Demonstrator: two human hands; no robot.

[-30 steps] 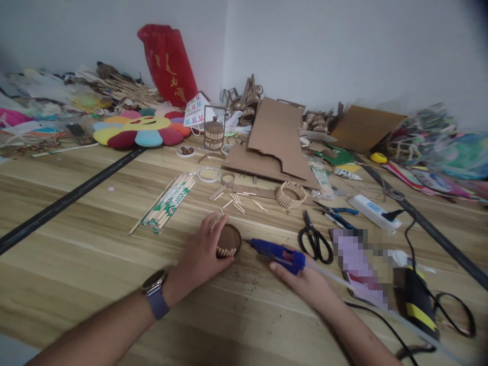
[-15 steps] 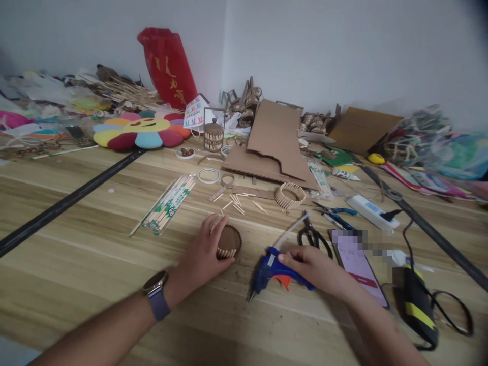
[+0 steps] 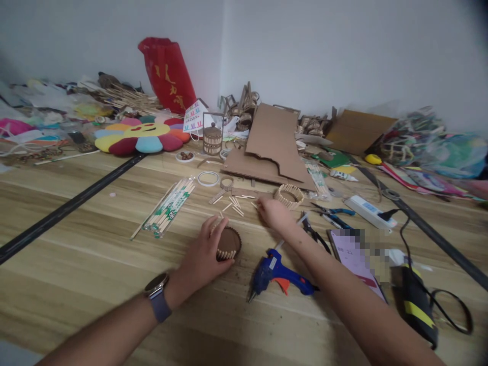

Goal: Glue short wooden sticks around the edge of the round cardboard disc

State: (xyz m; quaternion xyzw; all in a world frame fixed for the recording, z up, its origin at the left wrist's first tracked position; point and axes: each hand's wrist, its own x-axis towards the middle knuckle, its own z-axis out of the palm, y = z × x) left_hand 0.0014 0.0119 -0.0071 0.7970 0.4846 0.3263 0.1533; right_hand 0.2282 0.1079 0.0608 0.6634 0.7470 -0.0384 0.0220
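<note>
My left hand [image 3: 208, 246] is wrapped round the left side of a round brown cardboard base [image 3: 230, 241] edged with short wooden sticks. Its thumb rests at the front and its fingertips at the back. My right hand [image 3: 275, 213] reaches to a short wooden stick [image 3: 254, 205], its fingers pinched at the stick's end. Several loose short sticks [image 3: 236, 206] lie just left of it. The blue glue gun [image 3: 278, 273] rests on the table beneath my right forearm, its nozzle pointing to the lower left. A finished stick ring [image 3: 288, 196] stands behind my right hand.
Bagged sticks [image 3: 170, 207] lie left of centre. Black scissors [image 3: 314, 235], pliers [image 3: 335, 212], a phone [image 3: 353, 259] and a white power strip [image 3: 369, 211] are at the right. Cardboard sheets [image 3: 272, 137] and a small lidded basket [image 3: 212, 140] stand farther back.
My right hand has let go of the glue gun and moved up and left to the loose sticks. My left hand keeps its place on the round base.
</note>
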